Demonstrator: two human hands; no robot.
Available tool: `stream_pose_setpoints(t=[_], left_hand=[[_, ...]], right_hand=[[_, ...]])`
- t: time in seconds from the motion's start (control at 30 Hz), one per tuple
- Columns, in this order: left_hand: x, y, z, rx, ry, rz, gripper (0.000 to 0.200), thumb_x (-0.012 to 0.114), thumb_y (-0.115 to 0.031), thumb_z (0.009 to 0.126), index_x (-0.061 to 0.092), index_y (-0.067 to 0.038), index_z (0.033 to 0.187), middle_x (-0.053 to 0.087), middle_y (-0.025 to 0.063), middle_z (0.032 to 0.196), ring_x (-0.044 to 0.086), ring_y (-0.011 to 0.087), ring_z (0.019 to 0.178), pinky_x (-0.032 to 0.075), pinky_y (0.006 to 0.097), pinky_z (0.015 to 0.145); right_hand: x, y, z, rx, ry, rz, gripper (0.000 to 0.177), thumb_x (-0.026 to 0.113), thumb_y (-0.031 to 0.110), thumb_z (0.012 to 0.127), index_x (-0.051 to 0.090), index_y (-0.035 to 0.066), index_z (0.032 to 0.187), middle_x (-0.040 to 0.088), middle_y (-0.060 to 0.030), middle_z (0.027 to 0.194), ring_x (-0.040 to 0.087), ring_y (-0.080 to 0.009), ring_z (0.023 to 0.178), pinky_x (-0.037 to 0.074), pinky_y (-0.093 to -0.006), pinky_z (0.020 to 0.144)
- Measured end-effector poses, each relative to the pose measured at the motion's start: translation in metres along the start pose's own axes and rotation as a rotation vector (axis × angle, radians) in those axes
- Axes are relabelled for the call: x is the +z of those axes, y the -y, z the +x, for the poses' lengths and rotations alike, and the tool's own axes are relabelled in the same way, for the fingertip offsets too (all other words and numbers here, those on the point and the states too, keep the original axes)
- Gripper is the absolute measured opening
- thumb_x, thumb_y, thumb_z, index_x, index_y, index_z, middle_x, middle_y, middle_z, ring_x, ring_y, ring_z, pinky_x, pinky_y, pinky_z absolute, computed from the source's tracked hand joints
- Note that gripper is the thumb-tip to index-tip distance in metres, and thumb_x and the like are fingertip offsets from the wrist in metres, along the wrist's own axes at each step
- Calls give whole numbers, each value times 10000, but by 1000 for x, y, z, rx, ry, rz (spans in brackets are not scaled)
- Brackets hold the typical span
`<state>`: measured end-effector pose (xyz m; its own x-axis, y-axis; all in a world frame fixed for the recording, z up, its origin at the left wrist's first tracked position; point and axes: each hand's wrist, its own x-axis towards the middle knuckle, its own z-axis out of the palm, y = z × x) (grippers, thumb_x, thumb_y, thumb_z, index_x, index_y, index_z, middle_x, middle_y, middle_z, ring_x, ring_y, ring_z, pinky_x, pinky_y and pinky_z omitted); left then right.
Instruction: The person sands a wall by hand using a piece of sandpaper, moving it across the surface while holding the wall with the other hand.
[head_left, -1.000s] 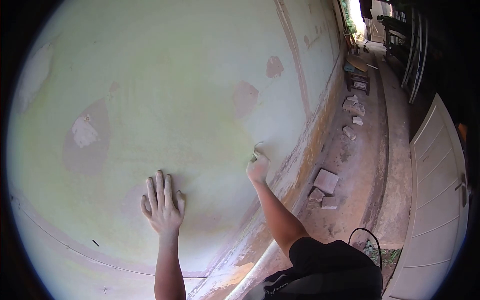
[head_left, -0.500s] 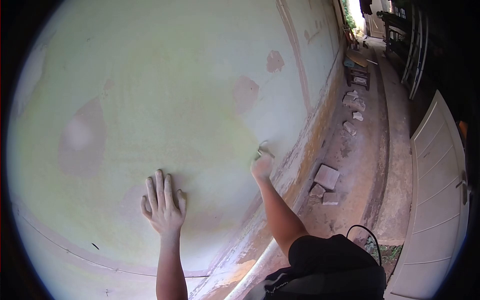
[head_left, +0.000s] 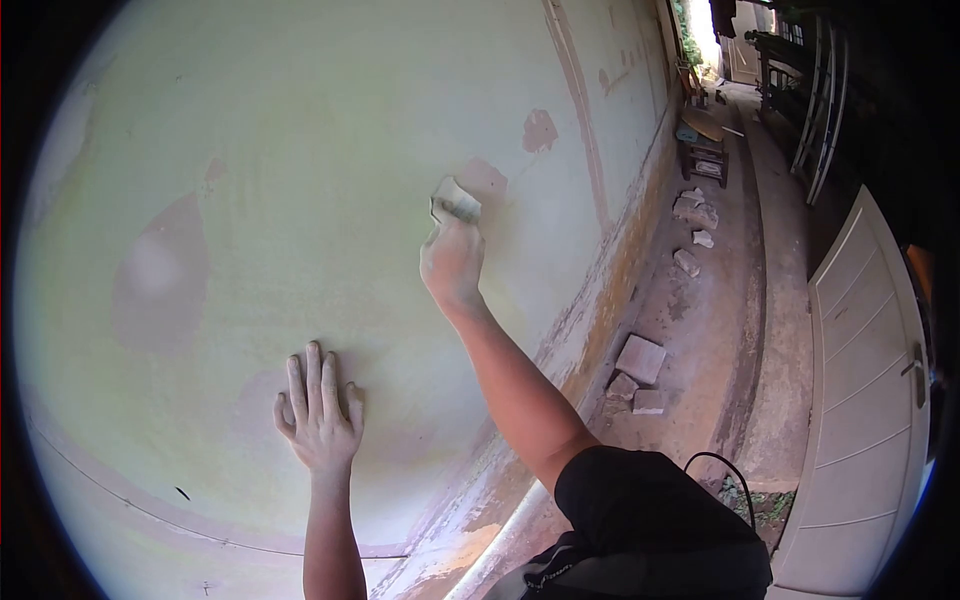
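Gripping hand: right hand [head_left: 452, 262], fingers closed round a folded sheet [head_left: 457, 201], perhaps sandpaper, at the mauve patch [head_left: 487, 178].
Flat hand: left hand [head_left: 324, 425], grip open, fingers spread against the wall [head_left: 330, 250], holding nothing visible.
Wall finish: broad areas look rubbed smooth; mauve patches and scarred lower edge seem unfinished; exact progress unclear.
Sheet's shift: up and leftward from near the wall's base; left hand virtually unmoved.

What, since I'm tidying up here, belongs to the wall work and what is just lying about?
Seemingly in use: wall; pale sheet in the right hand.

Apparently just lying about: largest block; two smaller blocks; pale rubble farther along.
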<state>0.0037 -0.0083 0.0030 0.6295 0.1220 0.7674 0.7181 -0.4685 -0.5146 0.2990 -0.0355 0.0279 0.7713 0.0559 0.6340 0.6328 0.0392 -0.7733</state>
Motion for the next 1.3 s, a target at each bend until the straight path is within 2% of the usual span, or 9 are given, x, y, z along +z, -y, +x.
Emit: stream_pose_setpoints(t=[0.07, 0.2, 0.33, 0.57, 0.63, 0.8, 0.87, 1.03, 1.3], left_hand=[[5, 0, -2, 8, 0, -6, 505, 570, -382, 1018, 558, -204, 1491, 471, -31, 1660, 451, 206, 1512, 276, 458, 1156], [5, -2, 0, -6, -14, 22, 472, 576, -381, 1012, 593, -219, 1455, 503, -53, 1637, 487, 181, 1484, 290, 439, 1133], [4, -3, -1, -23, -12, 3, 473, 579, -378, 1009, 592, -217, 1454, 499, -59, 1639, 490, 176, 1482, 295, 439, 1130], [4, -1, -1, -1, -4, -15, 491, 586, -373, 1005, 577, -227, 1474, 496, -58, 1642, 492, 181, 1481, 297, 440, 1127], [2, 0, -2, 7, 7, -12, 492, 585, -371, 1005, 576, -228, 1476, 499, -56, 1639, 492, 183, 1481, 297, 440, 1126], [3, -1, -1, 13, -7, 1, 483, 588, -371, 1005, 583, -235, 1469, 514, -50, 1628, 493, 185, 1481, 303, 438, 1120], [7, 1, -3, 24, 5, -4, 507, 576, -372, 1010, 559, -218, 1493, 480, -36, 1654, 461, 203, 1507, 296, 461, 1140], [10, -1, -6, 10, -4, -28, 530, 575, -366, 1003, 544, -201, 1506, 449, -29, 1676, 434, 213, 1529, 296, 482, 1156], [9, 1, -7, 27, 16, -45, 543, 611, -340, 966, 553, -190, 1485, 461, -23, 1667, 456, 217, 1512, 315, 488, 1143]], right_hand=[[12, -41, -32, -6, -175, -40, 270, 588, -45, 826, 737, -42, 1051, 732, -256, 961, 683, -485, 927, 541, -524, 857], [0, -154, -109, 163, -48, -147, 211, 647, 39, 847, 780, 43, 1010, 752, -246, 988, 713, -452, 942, 563, -514, 877], [4, -175, -119, 192, 33, -267, 171, 660, 68, 847, 779, 44, 968, 751, -222, 934, 710, -451, 912, 561, -521, 849], [13, 5, 27, -113, -157, -115, 338, 636, -8, 802, 723, -20, 1128, 717, -232, 944, 670, -456, 959, 506, -528, 888], [-1, 25, 43, -24, 68, -73, 347, 639, -14, 802, 715, -27, 1141, 720, -231, 939, 676, -469, 923, 524, -545, 834], [14, -69, -49, -24, -120, -241, 289, 658, -12, 830, 719, -31, 1112, 741, -252, 924, 728, -447, 880, 581, -522, 808], [-1, -115, -89, 156, 49, -268, 253, 658, 7, 824, 721, -15, 1068, 742, -244, 946, 723, -446, 878, 575, -526, 804], [16, -174, -108, 90, -2, -405, 226, 678, 36, 799, 720, -7, 1016, 735, -242, 934, 702, -465, 872, 552, -555, 820], [12, 65, 69, -272, -246, -100, 120, 700, 2, 803, 706, -36, 918, 729, -247, 910, 713, -476, 878, 567, -543, 788]])
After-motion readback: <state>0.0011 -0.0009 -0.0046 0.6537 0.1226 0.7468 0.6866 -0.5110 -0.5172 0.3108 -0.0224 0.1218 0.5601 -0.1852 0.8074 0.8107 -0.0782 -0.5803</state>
